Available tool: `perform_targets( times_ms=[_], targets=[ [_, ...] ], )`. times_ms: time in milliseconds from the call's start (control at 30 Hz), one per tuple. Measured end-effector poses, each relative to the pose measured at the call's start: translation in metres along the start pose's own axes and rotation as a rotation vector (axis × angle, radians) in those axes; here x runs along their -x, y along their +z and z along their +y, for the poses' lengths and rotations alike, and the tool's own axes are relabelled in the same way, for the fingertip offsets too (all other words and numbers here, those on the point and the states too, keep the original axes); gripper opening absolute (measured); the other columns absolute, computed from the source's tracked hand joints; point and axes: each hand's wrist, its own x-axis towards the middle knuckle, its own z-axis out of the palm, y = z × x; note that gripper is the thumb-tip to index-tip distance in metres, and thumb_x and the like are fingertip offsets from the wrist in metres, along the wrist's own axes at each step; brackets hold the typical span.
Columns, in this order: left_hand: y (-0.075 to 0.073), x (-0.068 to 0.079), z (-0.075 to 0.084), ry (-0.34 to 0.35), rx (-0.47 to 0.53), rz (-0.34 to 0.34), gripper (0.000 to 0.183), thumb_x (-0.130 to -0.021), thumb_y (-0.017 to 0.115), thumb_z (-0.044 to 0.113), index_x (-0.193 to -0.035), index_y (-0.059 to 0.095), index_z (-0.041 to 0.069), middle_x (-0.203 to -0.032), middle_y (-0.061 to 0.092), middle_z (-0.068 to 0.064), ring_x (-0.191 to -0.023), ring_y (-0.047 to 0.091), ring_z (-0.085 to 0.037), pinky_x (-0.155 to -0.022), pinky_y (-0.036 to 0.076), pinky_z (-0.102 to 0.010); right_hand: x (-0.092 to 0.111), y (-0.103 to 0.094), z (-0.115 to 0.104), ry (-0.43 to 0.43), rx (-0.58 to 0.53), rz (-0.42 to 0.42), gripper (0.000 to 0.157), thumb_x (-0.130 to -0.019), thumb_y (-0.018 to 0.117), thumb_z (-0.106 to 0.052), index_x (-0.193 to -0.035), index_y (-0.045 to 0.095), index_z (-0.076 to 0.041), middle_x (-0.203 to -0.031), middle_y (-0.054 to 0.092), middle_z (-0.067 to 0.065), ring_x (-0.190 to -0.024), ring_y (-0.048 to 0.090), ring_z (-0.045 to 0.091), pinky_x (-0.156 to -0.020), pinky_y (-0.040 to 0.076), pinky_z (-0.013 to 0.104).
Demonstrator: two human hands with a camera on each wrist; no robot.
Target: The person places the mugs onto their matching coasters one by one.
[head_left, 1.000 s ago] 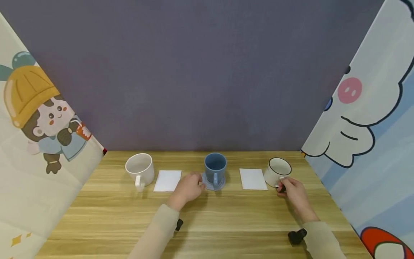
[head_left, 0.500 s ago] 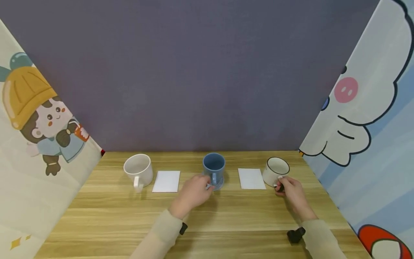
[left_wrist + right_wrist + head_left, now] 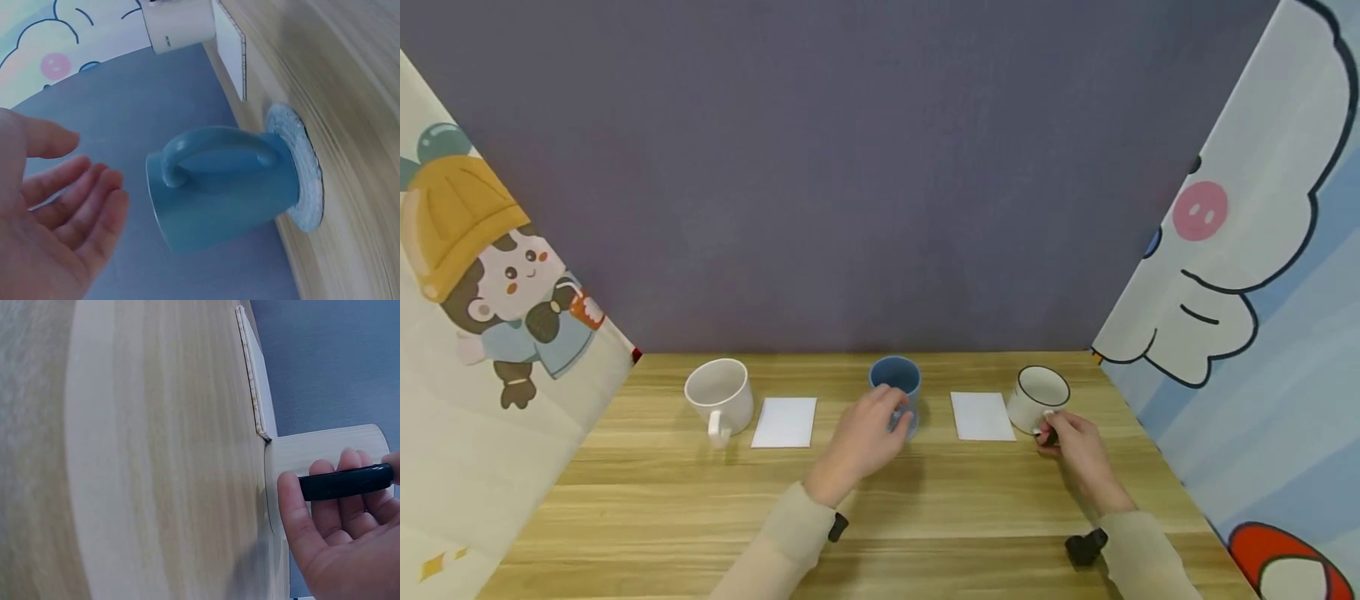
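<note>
Black handle (image 3: 344, 482) in its curled fingers (image 3: 297, 515), the right hand (image 3: 1084, 454) holds the white mug (image 3: 1026, 412) while the left hand (image 3: 863, 432), loosely bent, empty, hovers beside the blue mug (image 3: 219, 200), likely stiff and breakable, on its coaster (image 3: 311, 181), best held by the looped handle (image 3: 215, 137).

Looks like a small, staged, booth-like spot, hard to place within any kind of building. Closed off behind by a plain grey-purple panel (image 3: 880, 175), on the left by a cream sheet (image 3: 467, 450) with cartoon prints (image 3: 512, 279), on the right by a blue-and-white cartoon sheet (image 3: 1247, 250). Floored by a wood-grain tabletop (image 3: 662, 508), set with mugs (image 3: 727, 402) in a spaced row.
</note>
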Motion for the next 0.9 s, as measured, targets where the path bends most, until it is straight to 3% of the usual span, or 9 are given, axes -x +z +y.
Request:
perform_targets(
  times_ms=[233,400,533,767,900],
  targets=[
    [0.009,-0.008,0.002,0.151,-0.022,0.199,0.011,-0.094,0.069,0.012,-0.104,0.071,0.009,-0.095,0.065,0.000,-0.080,0.057,-0.014,-0.068,0.051,-0.027,-0.001,0.005,-0.001,-0.001,-0.036,0.010,0.033,-0.107,0.045,-0.016,-0.100,0.058,0.014,-0.087,0.059,0.009,-0.075,0.059,0.013,-0.069,0.058,0.031],
    [0.019,-0.020,0.006,0.180,-0.049,0.277,0.011,-0.092,0.068,0.011,-0.102,0.072,0.008,-0.096,0.067,-0.001,-0.086,0.060,-0.017,-0.075,0.052,-0.030,-0.001,0.003,0.000,-0.003,-0.042,0.011,0.033,-0.107,0.045,-0.016,-0.099,0.058,0.013,-0.086,0.059,0.009,-0.075,0.059,0.013,-0.069,0.058,0.031],
    [0.027,-0.028,0.011,0.187,-0.102,0.274,0.012,-0.092,0.068,0.011,-0.102,0.072,0.008,-0.095,0.067,-0.002,-0.085,0.060,-0.018,-0.074,0.051,-0.030,0.000,0.002,0.000,-0.002,-0.032,0.010,0.033,-0.107,0.044,-0.015,-0.099,0.058,0.014,-0.086,0.059,0.010,-0.076,0.059,0.013,-0.070,0.058,0.032],
    [0.035,-0.040,0.021,0.117,-0.073,0.163,0.015,-0.094,0.067,0.012,-0.108,0.071,0.008,-0.102,0.068,-0.003,-0.090,0.061,-0.019,-0.078,0.051,-0.031,0.000,0.000,0.000,0.001,-0.006,0.002,0.033,-0.108,0.043,-0.015,-0.104,0.056,0.015,-0.088,0.059,0.010,-0.077,0.060,0.013,-0.071,0.059,0.031],
    [0.038,-0.047,0.025,0.101,-0.092,0.134,0.016,-0.094,0.067,0.013,-0.108,0.071,0.008,-0.104,0.068,-0.003,-0.094,0.062,-0.019,-0.083,0.052,-0.031,0.000,0.000,-0.001,0.001,0.009,-0.009,0.034,-0.108,0.043,-0.016,-0.105,0.056,0.015,-0.089,0.059,0.011,-0.078,0.060,0.013,-0.071,0.059,0.032]
  ],
)
